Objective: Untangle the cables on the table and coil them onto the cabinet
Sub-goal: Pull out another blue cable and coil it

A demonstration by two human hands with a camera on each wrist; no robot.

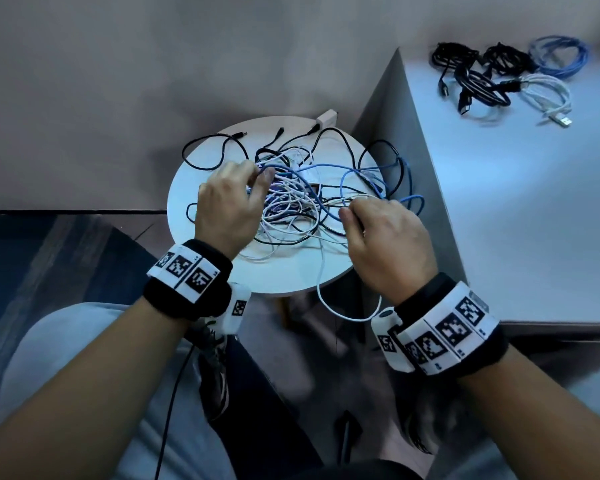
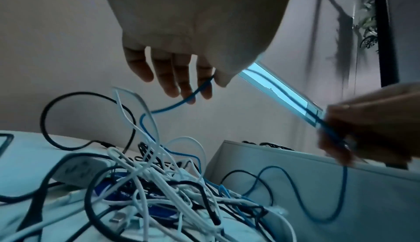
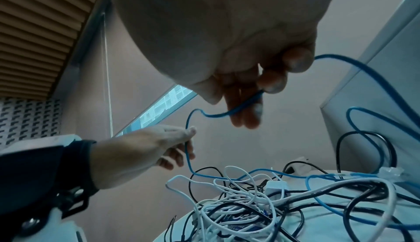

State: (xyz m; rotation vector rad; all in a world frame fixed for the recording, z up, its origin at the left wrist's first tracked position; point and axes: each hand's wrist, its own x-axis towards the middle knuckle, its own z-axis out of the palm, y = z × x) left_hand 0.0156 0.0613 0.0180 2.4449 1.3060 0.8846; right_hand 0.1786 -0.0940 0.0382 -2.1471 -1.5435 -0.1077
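Note:
A tangle of black, white and blue cables [image 1: 291,206] lies on the small round white table [image 1: 291,282]. My left hand [image 1: 262,174] hovers over the tangle's left side and pinches a blue cable [image 2: 172,105] between thumb and forefinger [image 2: 205,86]. My right hand [image 1: 352,209] is over the right side, fingers [image 3: 250,109] curled round the same blue cable [image 3: 213,115]. A short slack stretch hangs between the two hands, and the rest trails down into the tangle. The grey cabinet [image 1: 499,202] stands right of the table, with several coiled cables [image 1: 499,74] on its top.
A white power strip [image 2: 84,170] lies partly under the tangle. One white cable loop [image 1: 343,313] droops over the table's front edge. A small white block [image 1: 326,119] sits at the far rim. My knees are below the table, and a wall is behind it.

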